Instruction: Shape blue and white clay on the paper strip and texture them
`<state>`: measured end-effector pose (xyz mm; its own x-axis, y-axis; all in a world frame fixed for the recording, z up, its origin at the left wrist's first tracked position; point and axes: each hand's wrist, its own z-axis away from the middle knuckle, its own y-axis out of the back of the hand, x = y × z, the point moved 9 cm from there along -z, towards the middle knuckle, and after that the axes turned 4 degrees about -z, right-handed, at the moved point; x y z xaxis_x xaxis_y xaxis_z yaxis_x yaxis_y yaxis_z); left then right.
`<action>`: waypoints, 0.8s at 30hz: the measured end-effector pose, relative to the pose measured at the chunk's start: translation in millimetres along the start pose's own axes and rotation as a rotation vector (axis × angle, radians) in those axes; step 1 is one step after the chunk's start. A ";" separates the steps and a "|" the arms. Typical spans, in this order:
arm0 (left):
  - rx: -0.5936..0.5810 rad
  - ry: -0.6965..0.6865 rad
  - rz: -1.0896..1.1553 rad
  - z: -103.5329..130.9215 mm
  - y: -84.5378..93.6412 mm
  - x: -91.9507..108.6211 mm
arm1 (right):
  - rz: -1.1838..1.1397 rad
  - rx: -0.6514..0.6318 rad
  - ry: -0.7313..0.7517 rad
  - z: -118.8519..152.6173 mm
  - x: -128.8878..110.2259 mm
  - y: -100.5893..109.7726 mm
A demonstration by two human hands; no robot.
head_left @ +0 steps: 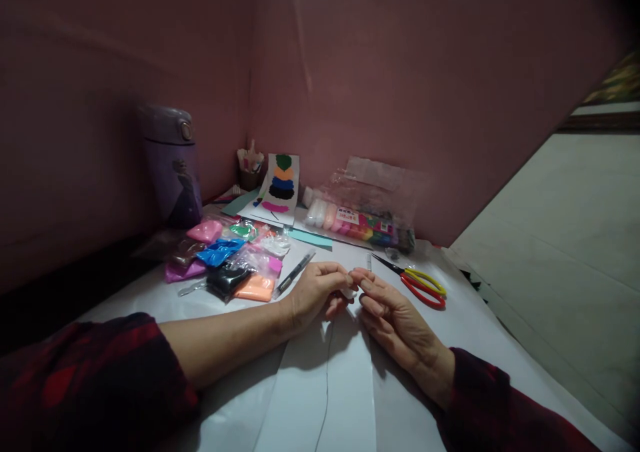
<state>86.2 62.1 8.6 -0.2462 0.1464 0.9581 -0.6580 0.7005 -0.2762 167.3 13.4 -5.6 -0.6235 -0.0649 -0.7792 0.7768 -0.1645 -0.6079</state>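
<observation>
My left hand [320,289] is closed, its thumb and fingers pinched on a small white lump [349,293] that looks like modelling clay. Fingertip to fingertip with it, my right hand [393,312] is also pinched; whatever lies between its fingers is too small to tell. Both hands are just above a white sheet of paper [345,385] with a thin, wavy dark line drawn along it. To the left of my left hand lies a dark pen [294,275]. Beyond my right hand are scissors [417,284] with red and yellow handles, blades partly apart.
Bags of coloured clay [227,265] are heaped at the left, before a purple bottle [173,165]. Behind them stands a card with painted colour shapes [283,184]. A clear pack of coloured clay [350,222] lies by the wall [375,72]. A small cup [249,179] holds sticks.
</observation>
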 end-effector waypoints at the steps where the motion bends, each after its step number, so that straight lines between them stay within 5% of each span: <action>1: 0.004 0.007 0.008 -0.5 0.7 -0.9 | 0.004 -0.001 0.001 0.2 -0.2 -0.1; 24: 0.001 0.008 -0.030 2.4 -3.0 3.4 | -0.043 0.007 0.030 -1.0 -3.1 1.2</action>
<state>85.6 58.8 12.6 -0.2208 0.1305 0.9665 -0.6655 0.7043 -0.2471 170.3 14.4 -4.1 -0.6534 -0.0277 -0.7565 0.7485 -0.1734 -0.6401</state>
